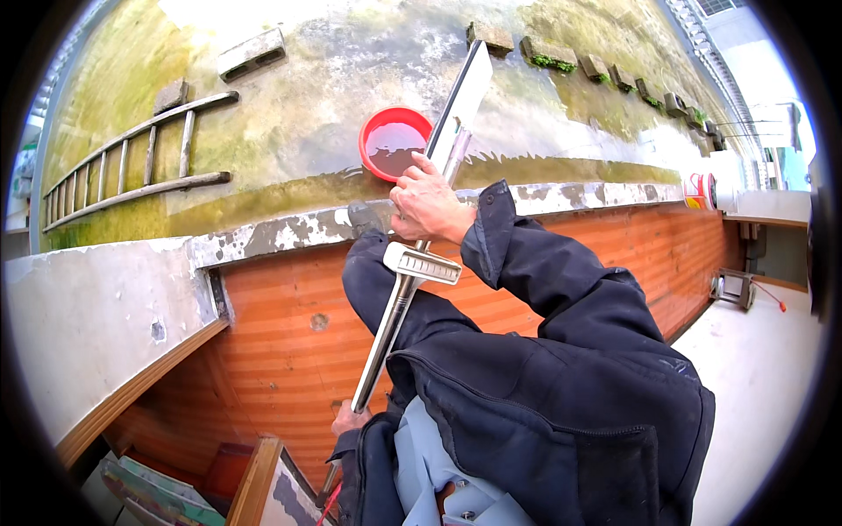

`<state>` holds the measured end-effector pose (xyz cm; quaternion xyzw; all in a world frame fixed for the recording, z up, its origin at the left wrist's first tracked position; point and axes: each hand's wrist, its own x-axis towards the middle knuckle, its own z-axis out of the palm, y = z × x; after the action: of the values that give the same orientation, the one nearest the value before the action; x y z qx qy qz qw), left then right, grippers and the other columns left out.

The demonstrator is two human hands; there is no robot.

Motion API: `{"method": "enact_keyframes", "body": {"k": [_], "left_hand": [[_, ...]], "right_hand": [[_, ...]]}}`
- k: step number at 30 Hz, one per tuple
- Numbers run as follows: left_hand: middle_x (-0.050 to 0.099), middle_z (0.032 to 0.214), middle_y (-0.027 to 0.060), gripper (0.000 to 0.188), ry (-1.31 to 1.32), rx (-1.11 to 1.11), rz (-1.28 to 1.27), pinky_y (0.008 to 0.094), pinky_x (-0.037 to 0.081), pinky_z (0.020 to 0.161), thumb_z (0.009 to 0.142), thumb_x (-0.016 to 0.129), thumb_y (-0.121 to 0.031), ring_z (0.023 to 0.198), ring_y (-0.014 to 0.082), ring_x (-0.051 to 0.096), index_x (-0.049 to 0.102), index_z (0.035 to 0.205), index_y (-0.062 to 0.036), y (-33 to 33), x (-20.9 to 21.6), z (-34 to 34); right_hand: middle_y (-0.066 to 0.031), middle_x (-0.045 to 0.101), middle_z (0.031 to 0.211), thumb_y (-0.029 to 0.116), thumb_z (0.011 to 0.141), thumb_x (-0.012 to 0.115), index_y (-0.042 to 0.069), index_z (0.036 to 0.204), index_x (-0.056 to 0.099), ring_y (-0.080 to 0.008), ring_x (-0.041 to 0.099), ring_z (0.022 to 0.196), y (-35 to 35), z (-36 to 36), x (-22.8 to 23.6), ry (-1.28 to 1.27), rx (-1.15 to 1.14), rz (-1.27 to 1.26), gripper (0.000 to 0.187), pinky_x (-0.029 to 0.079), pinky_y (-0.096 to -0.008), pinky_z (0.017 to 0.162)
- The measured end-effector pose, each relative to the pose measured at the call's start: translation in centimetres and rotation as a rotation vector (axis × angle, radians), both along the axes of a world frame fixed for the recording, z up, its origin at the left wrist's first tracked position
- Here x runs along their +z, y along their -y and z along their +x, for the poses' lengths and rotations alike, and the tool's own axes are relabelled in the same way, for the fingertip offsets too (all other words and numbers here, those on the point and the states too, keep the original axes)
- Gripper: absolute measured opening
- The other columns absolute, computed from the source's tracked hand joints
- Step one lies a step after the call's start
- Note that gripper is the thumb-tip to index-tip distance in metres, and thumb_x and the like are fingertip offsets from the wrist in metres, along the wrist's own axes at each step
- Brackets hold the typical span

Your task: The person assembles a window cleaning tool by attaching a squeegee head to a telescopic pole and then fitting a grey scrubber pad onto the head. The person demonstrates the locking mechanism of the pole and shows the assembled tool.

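A long flat mop (384, 337) with a shiny metal pole slants from lower left to upper right. Its narrow, flat head (467, 83) is at the upper end, beyond a red basin (405, 113) of murky water. My right hand (430, 202) is closed round the upper part of the mop, just above a white ribbed plastic block (423, 263) on the pole. Lower down, close to my body, the fingers of my left hand (351, 419) are wrapped round the pole; my jacket hides part of that hand.
A low wall ledge with peeling paint (535, 199) runs between the orange-brown floor (289, 359) and wet, mossy concrete. A wooden ladder (140, 158) lies at left. Several blocks (548, 54) line the far side. A white-and-red bucket (700, 191) stands at right.
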<state>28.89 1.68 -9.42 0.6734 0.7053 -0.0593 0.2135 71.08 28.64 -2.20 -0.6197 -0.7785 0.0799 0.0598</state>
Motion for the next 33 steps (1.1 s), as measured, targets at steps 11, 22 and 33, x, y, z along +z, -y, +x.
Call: {"method": "enact_keyframes", "body": {"k": [11,22,33], "left_hand": [[0.060,0.065,0.0100,0.025,-0.062,-0.124,0.154,0.0466,0.048,0.051,0.075,0.072,-0.029,0.058,0.0341,0.061,0.055,0.071,-0.0111,-0.8,-0.5,-1.5],[0.062,0.067,0.0112,0.020,-0.034,-0.088,0.145,0.0476,0.049,0.053,0.075,0.071,-0.027,0.060,0.0352,0.062,0.059,0.075,-0.0111,-0.2,-1.2,-2.5],[0.062,0.067,0.0119,0.020,-0.014,-0.048,0.092,0.0483,0.049,0.054,0.076,0.070,-0.028,0.061,0.0363,0.062,0.060,0.075,-0.0111,-0.4,-0.4,-1.7]], "right_hand": [[-0.0208,0.053,0.123,0.037,0.069,0.071,0.002,0.113,0.054,-0.0347,0.040,0.129,1.4,2.5,-1.4,-0.117,-0.744,0.365,0.059,0.022,-0.0516,0.110],[-0.0287,0.049,0.117,0.034,0.061,0.078,-0.012,0.123,0.040,-0.0382,0.046,0.115,0.5,2.8,-4.4,-1.050,-1.527,0.031,0.087,0.043,-0.0423,0.096],[-0.0075,0.055,0.059,0.008,0.064,0.067,-0.005,0.067,0.060,-0.0186,0.056,0.052,-0.1,4.0,-3.1,-1.326,-1.382,0.050,0.015,0.045,-0.0355,0.048]]}}
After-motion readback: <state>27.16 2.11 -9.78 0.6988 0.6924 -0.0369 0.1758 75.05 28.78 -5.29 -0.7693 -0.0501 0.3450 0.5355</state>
